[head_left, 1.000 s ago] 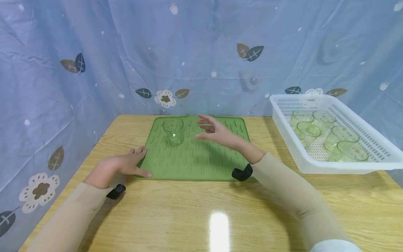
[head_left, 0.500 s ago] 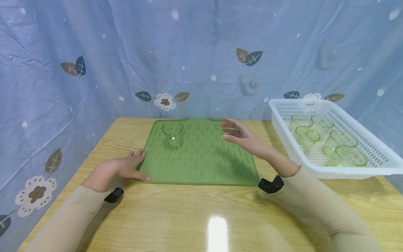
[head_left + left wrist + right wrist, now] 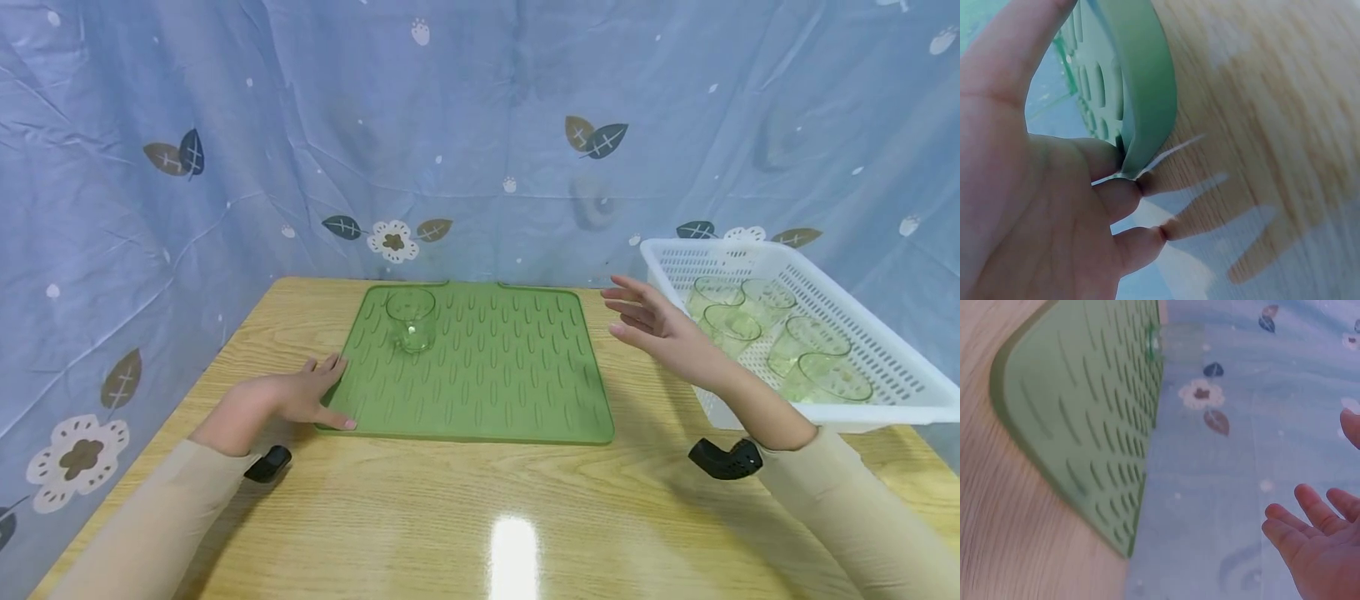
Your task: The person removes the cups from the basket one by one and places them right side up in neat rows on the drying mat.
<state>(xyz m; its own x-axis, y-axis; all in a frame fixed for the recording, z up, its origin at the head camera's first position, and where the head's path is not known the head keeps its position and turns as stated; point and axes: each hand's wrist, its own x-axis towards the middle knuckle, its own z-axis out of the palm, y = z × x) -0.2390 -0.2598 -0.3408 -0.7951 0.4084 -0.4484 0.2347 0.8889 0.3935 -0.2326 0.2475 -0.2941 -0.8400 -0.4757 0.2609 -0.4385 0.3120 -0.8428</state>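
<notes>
A clear glass [image 3: 412, 321] stands upright on the back left part of a green ridged drying mat [image 3: 487, 392]. My left hand [image 3: 300, 396] rests at the mat's left edge, fingers spread and thumb over the front left corner; the left wrist view shows its fingertips [image 3: 1138, 247] right at the mat's rim. Holding nothing, my right hand [image 3: 671, 337] is raised between the mat and a white plastic basket [image 3: 731, 398], its fingers loosely bent. Several clear glasses [image 3: 810, 337] stand inside the basket.
The light wooden table [image 3: 420, 517] bears the mat and the basket. A blue patterned curtain [image 3: 480, 125] hangs along its back and left side. A black wrist camera [image 3: 726, 459] sits under my right wrist.
My right hand has moved to the right, from over the mat near the glass to beside the basket. The left hand stays at the mat's edge.
</notes>
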